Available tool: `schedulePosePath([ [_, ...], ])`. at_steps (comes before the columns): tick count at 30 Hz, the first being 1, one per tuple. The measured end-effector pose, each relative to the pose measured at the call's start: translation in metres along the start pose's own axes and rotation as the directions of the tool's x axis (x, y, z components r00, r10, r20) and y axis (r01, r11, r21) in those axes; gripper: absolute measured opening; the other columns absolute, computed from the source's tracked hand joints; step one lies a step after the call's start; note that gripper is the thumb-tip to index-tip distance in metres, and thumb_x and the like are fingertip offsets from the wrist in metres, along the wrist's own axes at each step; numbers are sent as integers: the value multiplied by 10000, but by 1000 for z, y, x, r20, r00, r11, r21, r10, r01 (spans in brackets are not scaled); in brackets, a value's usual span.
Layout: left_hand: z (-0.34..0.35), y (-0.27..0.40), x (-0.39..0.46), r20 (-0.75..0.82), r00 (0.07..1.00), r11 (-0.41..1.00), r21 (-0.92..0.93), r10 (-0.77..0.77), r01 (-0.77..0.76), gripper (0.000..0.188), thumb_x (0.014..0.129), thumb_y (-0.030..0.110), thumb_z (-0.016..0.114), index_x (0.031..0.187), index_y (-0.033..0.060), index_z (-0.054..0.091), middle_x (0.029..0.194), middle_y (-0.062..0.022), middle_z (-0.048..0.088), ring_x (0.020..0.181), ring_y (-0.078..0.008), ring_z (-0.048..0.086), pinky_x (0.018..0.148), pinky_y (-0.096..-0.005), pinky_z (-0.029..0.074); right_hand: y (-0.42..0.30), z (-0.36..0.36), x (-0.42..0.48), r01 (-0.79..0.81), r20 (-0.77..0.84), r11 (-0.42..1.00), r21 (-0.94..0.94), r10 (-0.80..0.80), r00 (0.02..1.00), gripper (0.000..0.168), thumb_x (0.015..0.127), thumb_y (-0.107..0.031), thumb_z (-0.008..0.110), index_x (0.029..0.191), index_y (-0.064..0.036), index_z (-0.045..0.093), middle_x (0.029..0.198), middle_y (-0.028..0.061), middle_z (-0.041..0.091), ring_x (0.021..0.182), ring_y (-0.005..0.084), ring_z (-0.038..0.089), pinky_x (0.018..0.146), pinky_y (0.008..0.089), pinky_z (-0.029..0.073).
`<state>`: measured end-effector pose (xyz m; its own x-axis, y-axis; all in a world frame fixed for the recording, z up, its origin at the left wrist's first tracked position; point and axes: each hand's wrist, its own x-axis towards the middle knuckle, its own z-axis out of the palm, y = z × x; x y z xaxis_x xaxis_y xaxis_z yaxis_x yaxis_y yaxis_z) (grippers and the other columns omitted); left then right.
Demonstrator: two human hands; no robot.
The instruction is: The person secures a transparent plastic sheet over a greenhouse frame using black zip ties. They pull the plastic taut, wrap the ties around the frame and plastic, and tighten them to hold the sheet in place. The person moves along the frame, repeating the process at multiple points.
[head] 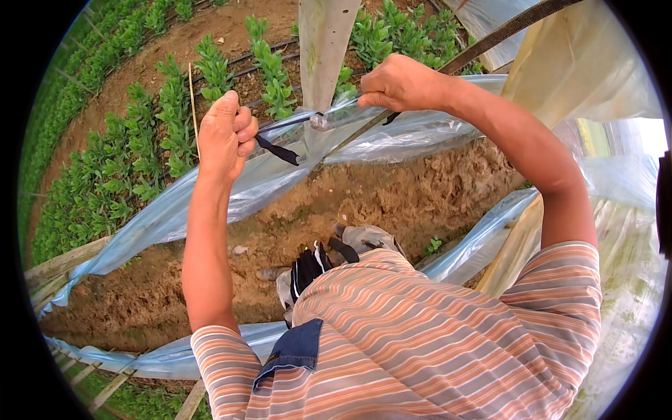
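Note:
My left hand point(223, 131) is closed in a fist around a black strip point(278, 151), whose loose tail hangs out beside the fingers. From that fist the strip stretches to a bunched part of the clear plastic film point(252, 191) at a pale concrete post point(321, 58). On the other side of the post, my right hand point(401, 84) is closed on the strip's other stretch, and a short black end shows under it. What lies inside each fist is hidden. The film passes below both hands as a long, loose sheet.
Rows of leafy green plants point(126, 142) grow behind the film, with dark drip lines between them. A brown strap point(504, 31) slants across the upper right. Bare soil point(415, 184) lies underfoot. More film point(472, 241) hangs at the right, and wooden slats point(113, 388) stand lower left.

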<state>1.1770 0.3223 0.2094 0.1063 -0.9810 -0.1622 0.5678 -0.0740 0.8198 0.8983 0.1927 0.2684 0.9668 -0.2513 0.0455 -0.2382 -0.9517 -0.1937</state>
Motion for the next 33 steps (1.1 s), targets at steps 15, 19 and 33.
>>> schedulePosePath([
  [15,47,44,49,92,995,975,224,-32,11,272,972,326,466,808,125,388,642,32,381,561,-68,407,387,-191,254,-9,-35,-2,-125,-6,984,127,126,992,184,822,-216,663,840,-41,606,567,49,536,493,184,512,476,338,380],
  [19,55,43,75,88,995,926,377,-50,13,259,970,315,465,822,102,454,659,11,491,503,-59,420,372,-196,263,0,-64,34,-312,-161,603,735,601,783,197,851,-233,619,881,-42,656,658,-33,525,586,60,437,504,258,368],
  [33,96,27,132,718,689,690,547,-95,-475,357,925,429,519,807,92,539,724,-10,587,542,-107,425,547,-285,401,133,21,189,-772,158,568,286,766,623,222,850,-175,581,878,42,616,751,116,596,626,206,581,488,312,433],
])
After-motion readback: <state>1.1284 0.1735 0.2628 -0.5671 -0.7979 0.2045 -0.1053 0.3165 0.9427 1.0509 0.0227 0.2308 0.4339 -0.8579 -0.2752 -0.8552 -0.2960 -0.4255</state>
